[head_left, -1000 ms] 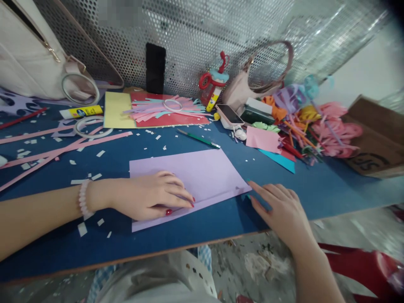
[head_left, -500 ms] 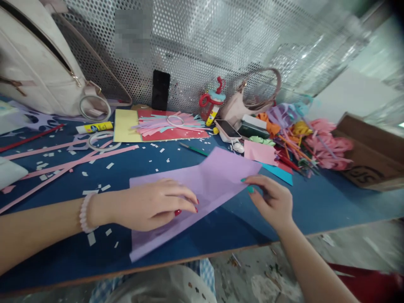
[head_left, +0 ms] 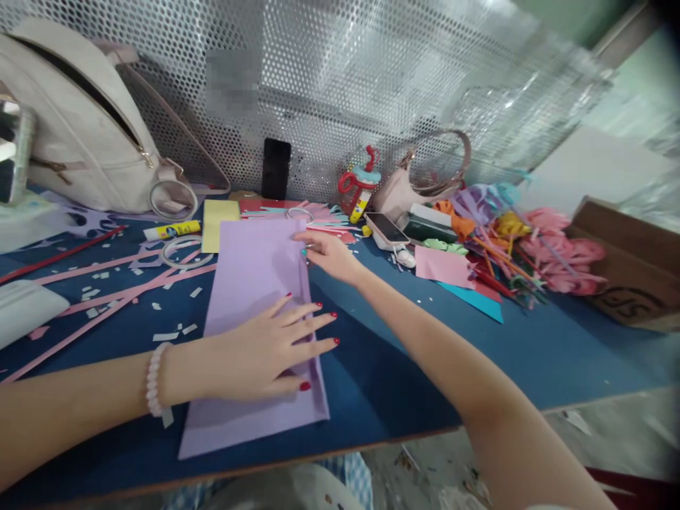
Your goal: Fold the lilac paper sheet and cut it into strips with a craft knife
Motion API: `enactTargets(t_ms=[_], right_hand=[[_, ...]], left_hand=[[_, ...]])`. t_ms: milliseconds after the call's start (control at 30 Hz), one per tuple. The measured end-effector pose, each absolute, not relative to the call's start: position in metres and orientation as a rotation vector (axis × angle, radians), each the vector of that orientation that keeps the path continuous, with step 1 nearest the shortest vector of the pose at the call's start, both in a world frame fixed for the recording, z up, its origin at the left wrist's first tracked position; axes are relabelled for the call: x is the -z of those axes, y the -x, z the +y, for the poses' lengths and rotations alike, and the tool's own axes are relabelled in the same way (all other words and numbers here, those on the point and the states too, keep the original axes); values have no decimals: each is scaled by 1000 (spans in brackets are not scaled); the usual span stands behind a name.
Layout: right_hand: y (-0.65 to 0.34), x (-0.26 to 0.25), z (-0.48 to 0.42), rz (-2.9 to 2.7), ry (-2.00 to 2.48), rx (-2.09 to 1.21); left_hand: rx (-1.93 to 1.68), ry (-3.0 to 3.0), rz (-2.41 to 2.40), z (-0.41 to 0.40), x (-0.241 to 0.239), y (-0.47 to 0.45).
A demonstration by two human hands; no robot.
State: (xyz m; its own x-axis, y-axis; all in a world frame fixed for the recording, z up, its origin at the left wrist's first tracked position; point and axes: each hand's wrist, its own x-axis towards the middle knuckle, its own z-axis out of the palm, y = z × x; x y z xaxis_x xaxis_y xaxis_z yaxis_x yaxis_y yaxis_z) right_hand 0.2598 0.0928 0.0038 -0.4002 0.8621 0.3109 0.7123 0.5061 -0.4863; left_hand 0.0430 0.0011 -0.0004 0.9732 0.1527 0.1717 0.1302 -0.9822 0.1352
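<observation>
A sheet of purple paper lies lengthwise on the blue table, with a narrow folded strip along its right edge. My left hand, wearing a pale beaded bracelet, rests flat across the near half of the sheet. Its fingers are spread and reach over the folded edge. At the far right corner, my right hand pinches the paper's edge between thumb and fingers. The sheet's far end covers part of the red card and paper strips behind it.
Left of the sheet are a tape roll, a glue stick, pink strips and white scraps. Yellow paper and an upright phone stand behind. Rightward are a cup, pink paper and a cardboard box.
The purple paper has turned so its long side runs away from me and now lies flatter. My right hand has moved left and farther away; my left hand has spread its fingers.
</observation>
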Motion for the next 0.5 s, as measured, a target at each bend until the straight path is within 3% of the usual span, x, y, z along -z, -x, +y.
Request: enactTargets(t_ms=[233, 500], right_hand=[[-283, 5, 86, -2427, 1569, 48], [-336, 8, 67, -2649, 1689, 300]], left_hand=[[-66, -2926, 289, 5, 14, -39], [-314, -3167, -2, 13, 12, -41]])
